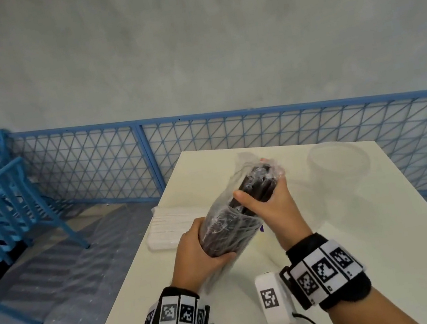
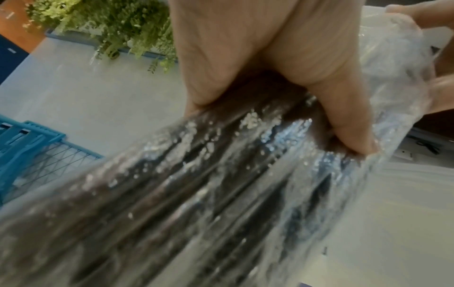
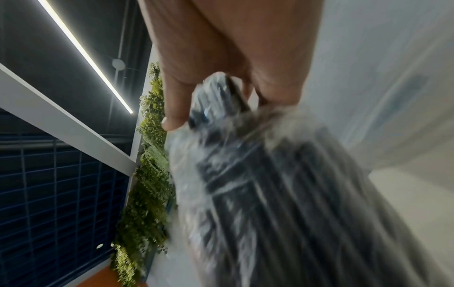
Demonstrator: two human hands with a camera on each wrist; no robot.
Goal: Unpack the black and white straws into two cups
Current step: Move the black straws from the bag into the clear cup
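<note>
Head view: left hand [image 1: 197, 252] wraps around the lower end of the pack of black straws [image 1: 232, 215], held tilted above the table [image 1: 358, 222]. Right hand [image 1: 267, 201] pinches the pack's upper end, thumb across the plastic wrap. Pack of white straws [image 1: 165, 226] lies on the table to the left. Clear cup [image 1: 340, 166] stands to the right, apart.

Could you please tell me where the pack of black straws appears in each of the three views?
Head: pack of black straws at centre, tilted, gripped by left hand and right hand.
Left wrist: fills the lower half.
Right wrist: lower right.
Shared landmark: the crinkled clear wrap.
</note>
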